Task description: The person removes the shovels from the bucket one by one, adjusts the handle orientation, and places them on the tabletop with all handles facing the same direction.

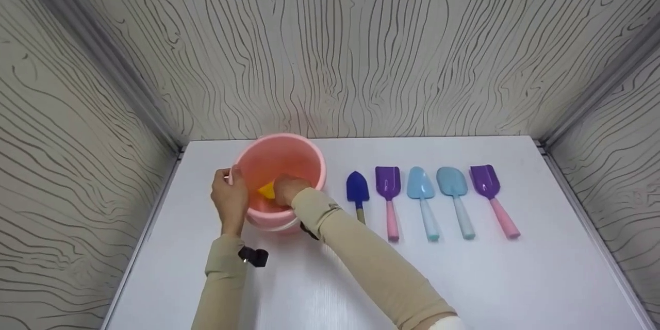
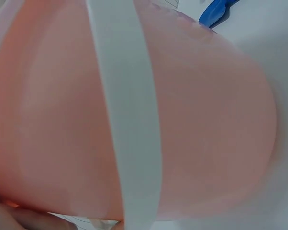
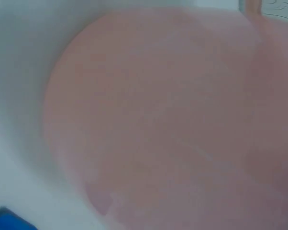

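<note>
A pink bucket with a white band-like handle stands at the left of the white table. My left hand grips its rim on the left side, thumb at the inside and fingers on the outer wall. My right hand reaches over the near right rim into the bucket, its fingers curled on a yellow object. Only a pointed yellow part shows; the hand and the bucket hide the rest. Both wrist views are filled mostly by the bucket's outer wall.
Right of the bucket, toy shovels lie in a row: a blue one, a purple one with pink handle, two light blue ones, and another purple one. Wood-grain panels surround the table.
</note>
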`<move>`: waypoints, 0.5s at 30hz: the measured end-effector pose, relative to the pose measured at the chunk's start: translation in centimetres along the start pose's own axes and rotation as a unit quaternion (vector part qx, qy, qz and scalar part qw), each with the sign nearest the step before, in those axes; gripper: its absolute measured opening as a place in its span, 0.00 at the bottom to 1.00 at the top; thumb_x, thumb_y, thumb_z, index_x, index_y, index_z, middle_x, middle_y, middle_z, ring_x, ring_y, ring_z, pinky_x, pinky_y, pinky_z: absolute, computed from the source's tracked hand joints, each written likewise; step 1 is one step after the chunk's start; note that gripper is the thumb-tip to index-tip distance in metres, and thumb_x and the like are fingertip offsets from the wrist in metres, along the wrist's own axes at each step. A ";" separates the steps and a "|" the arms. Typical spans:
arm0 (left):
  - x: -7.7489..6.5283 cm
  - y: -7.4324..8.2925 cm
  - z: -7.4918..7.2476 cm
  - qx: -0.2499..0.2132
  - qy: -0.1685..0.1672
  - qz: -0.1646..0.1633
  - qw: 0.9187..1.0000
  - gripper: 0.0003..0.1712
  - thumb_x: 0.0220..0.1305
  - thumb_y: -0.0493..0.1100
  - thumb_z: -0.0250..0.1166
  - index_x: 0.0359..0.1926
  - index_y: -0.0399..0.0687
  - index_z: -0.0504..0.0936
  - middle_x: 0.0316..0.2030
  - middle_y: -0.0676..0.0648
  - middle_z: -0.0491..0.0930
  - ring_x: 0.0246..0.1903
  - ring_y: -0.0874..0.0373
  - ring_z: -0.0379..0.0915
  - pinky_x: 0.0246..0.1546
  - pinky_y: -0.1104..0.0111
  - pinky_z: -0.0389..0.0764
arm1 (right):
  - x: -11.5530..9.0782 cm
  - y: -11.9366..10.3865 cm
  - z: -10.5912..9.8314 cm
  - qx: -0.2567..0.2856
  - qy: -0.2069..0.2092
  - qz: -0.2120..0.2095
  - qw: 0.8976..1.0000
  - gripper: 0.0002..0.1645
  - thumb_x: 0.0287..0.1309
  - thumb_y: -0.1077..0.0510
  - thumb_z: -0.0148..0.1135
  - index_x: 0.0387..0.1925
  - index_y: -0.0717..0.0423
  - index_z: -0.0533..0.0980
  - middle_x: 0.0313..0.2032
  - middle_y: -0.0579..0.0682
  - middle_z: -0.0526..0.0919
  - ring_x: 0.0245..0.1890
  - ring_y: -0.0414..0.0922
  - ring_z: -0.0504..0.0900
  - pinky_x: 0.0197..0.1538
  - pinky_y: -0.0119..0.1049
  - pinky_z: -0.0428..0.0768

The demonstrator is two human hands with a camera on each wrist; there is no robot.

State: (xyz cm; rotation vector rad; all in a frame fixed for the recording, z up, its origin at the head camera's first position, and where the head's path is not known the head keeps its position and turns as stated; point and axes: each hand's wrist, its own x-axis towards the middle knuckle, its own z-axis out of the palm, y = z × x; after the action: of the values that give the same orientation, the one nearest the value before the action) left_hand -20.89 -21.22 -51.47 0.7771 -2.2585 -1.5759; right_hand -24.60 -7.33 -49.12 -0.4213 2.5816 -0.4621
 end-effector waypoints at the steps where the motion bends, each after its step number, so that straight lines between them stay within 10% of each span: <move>1: 0.0 0.0 0.0 -0.001 0.001 -0.002 1.000 0.23 0.85 0.52 0.52 0.62 0.36 0.73 0.58 0.32 0.80 0.54 0.38 0.80 0.63 0.44 0.81 | -0.1 0.0 -0.1 0.004 -0.002 -0.006 1.000 0.04 0.68 0.63 0.64 0.35 0.54 0.81 0.32 0.47 0.77 0.32 0.45 0.75 0.38 0.36 0.72; 15: 0.0 0.0 -0.2 0.010 0.002 0.003 1.000 0.24 0.84 0.52 0.52 0.61 0.34 0.74 0.57 0.31 0.80 0.51 0.37 0.77 0.58 0.45 0.81 | -2.6 -0.2 -3.5 0.012 0.016 -0.044 0.999 0.07 0.71 0.60 0.68 0.45 0.51 0.78 0.36 0.48 0.79 0.36 0.48 0.79 0.39 0.37 0.78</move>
State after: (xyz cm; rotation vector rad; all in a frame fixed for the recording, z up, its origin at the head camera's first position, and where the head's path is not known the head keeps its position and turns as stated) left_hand -20.80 -21.35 -51.43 0.7767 -2.2742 -1.5496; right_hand -24.15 -5.71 -45.15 -0.5239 2.5926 -0.5330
